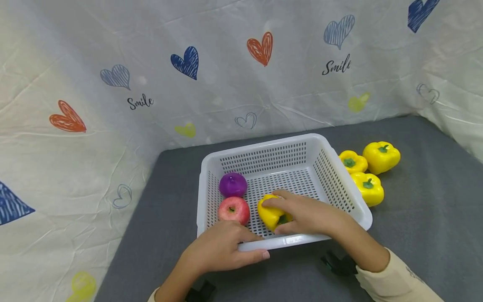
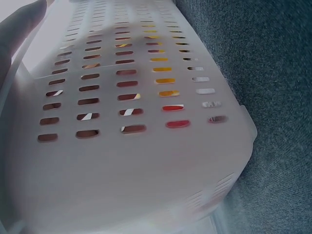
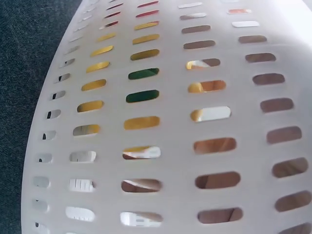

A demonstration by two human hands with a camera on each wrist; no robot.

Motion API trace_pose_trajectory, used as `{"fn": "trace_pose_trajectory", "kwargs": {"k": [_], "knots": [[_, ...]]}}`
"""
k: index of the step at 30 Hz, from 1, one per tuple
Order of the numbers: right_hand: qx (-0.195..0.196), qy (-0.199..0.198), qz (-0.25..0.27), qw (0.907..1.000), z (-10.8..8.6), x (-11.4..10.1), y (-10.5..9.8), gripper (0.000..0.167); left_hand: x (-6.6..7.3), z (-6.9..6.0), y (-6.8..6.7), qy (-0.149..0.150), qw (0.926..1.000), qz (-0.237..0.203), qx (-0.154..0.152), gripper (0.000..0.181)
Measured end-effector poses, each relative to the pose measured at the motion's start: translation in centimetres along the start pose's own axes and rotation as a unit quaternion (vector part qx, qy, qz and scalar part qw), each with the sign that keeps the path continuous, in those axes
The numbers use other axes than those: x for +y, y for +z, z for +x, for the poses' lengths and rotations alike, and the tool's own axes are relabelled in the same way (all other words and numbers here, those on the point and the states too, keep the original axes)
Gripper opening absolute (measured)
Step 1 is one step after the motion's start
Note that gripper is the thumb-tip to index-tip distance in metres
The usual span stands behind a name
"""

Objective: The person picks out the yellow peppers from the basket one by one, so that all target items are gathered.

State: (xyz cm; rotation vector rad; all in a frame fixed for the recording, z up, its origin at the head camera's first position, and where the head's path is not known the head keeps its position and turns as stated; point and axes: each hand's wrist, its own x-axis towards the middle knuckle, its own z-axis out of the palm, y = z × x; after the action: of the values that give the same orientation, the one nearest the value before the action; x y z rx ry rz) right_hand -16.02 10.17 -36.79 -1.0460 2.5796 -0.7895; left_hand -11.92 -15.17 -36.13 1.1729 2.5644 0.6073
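Note:
A white perforated plastic basket (image 1: 298, 240) sits on the dark grey cloth. My left hand (image 1: 222, 245) grips its near rim, thumb outside and fingers over the inner side. Inside, toward the left, lie a purple onion (image 1: 233, 184) and, nearer me, a red apple (image 1: 234, 209). To the right of the apple, my right hand (image 1: 311, 214) holds a yellow bell pepper (image 1: 269, 214) between thumb and fingers, low in the basket. Both wrist views mostly show the basket wall (image 2: 107, 170), with bits of yellow, red and green through the slots.
Three more yellow bell peppers (image 1: 381, 157) lie on the grey cloth (image 1: 426, 201) against or close to the basket's right side. Behind the table hangs a pale curtain (image 1: 222, 84) printed with hearts. Dark straps (image 1: 339, 263) sit at the wrists.

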Motion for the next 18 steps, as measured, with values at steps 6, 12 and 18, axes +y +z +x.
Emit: {"fn": "trace_pose_trajectory", "kwargs": {"k": [6,12,18], "knots": [[0.016,0.047,0.011,0.9987,0.29,-0.38,0.02,0.052,-0.1,0.0,0.03,0.01,0.9999,0.004,0.009,0.044],[0.022,0.059,-0.006,0.998,0.41,-0.59,-0.06,0.048,-0.08,-0.06,0.06,0.011,0.9998,0.009,0.013,0.045],[0.045,0.028,-0.057,0.9969,0.1,-0.43,-0.15,0.048,0.01,-0.08,0.1,0.012,0.9997,0.009,0.016,0.043]]}}
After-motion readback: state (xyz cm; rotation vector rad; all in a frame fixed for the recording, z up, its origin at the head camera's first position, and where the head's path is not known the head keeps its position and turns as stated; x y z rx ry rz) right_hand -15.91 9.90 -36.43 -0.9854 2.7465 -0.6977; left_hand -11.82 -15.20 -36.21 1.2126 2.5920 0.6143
